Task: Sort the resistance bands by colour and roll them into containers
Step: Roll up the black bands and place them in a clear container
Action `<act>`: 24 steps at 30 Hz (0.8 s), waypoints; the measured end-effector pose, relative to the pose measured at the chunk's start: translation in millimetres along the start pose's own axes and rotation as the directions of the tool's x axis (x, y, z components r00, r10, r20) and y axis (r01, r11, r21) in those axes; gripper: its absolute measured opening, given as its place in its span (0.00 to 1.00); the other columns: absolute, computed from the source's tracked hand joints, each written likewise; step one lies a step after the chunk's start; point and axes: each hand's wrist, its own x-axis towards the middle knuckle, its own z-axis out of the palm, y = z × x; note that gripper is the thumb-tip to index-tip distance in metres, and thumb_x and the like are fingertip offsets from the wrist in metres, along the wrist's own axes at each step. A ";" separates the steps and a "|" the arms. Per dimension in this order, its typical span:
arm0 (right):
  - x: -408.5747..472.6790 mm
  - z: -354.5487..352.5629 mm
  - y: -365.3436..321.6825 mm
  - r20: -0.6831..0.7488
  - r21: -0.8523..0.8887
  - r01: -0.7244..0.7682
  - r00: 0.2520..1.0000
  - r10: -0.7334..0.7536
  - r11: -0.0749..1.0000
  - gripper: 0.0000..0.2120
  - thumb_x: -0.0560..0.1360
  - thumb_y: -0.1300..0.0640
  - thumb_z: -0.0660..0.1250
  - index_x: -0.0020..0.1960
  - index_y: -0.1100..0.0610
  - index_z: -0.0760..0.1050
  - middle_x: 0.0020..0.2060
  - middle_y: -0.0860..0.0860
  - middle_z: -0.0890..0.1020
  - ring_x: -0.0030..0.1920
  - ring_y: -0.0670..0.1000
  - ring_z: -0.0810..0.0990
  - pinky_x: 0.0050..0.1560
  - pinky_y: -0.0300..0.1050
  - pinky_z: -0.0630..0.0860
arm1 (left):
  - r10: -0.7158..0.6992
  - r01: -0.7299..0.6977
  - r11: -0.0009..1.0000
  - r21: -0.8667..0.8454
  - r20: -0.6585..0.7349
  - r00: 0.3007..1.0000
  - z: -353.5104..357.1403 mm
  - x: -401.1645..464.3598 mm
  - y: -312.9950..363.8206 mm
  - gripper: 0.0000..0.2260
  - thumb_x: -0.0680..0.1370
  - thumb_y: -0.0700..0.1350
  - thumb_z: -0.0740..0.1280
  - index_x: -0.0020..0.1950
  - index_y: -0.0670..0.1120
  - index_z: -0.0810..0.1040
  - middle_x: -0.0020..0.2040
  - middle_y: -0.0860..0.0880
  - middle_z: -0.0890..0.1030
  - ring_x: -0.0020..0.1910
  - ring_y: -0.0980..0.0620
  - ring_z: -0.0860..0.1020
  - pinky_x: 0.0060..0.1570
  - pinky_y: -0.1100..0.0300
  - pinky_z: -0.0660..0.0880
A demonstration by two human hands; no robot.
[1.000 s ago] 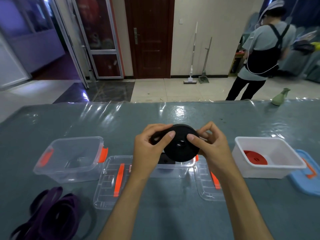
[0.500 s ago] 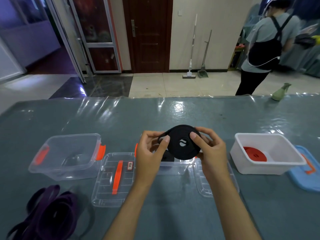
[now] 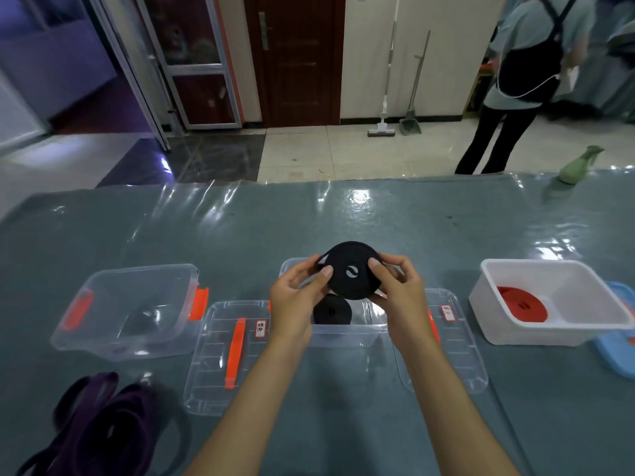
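Observation:
Both hands hold a tightly rolled black band [image 3: 352, 269] upright above the middle clear container [image 3: 347, 333]. My left hand [image 3: 297, 298] pinches its left edge, my right hand [image 3: 400, 293] its right edge. Inside that container lies another rolled black band [image 3: 331, 314]. A rolled red band [image 3: 522, 304] lies in the white tub [image 3: 584, 324] at the right. Loose purple bands [image 3: 99, 427] are heaped at the near left. A clear container with orange clips [image 3: 130, 310] stands at the left with nothing in it.
Two clear lids lie flat, one [image 3: 226, 355] left of the middle container, one [image 3: 453, 341] right of it. A blue lid [image 3: 618, 352] sits at the far right. A green spray bottle [image 3: 577, 164] stands at the table's far edge. A person stands beyond the table.
The rolled black band has moved forward and slightly down, to just above the middle container. Both hands kept their hold on it.

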 end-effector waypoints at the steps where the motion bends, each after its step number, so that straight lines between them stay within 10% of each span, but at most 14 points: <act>1: 8.9 0.6 7.0 -0.009 -0.027 -0.004 1.000 0.003 1.000 0.06 0.80 0.60 0.71 0.56 0.58 0.80 0.51 0.53 0.87 0.52 0.52 0.86 0.45 0.47 0.84 | -0.020 0.020 1.000 -0.004 -0.018 1.000 0.5 10.4 -5.4 0.13 0.76 0.33 0.75 0.60 0.41 0.84 0.55 0.41 0.87 0.54 0.45 0.87 0.56 0.50 0.84; 10: 83.3 -14.2 84.3 -0.044 -0.620 -0.212 0.971 0.237 0.755 0.07 0.78 0.61 0.69 0.55 0.56 0.81 0.43 0.47 0.83 0.45 0.50 0.82 0.52 0.51 0.79 | -0.102 0.179 0.907 0.382 -0.215 0.971 -19.9 100.8 -93.9 0.13 0.74 0.33 0.77 0.58 0.42 0.85 0.54 0.45 0.88 0.51 0.47 0.86 0.58 0.48 0.83; 24: 144.0 -16.6 143.7 -0.080 -0.799 -0.386 0.828 0.554 0.461 0.12 0.78 0.57 0.68 0.55 0.66 0.79 0.40 0.57 0.79 0.41 0.55 0.78 0.40 0.50 0.77 | -0.218 0.363 0.602 0.711 -0.291 0.931 -46.0 176.9 -166.9 0.12 0.76 0.34 0.74 0.59 0.41 0.86 0.56 0.44 0.87 0.56 0.45 0.83 0.58 0.56 0.78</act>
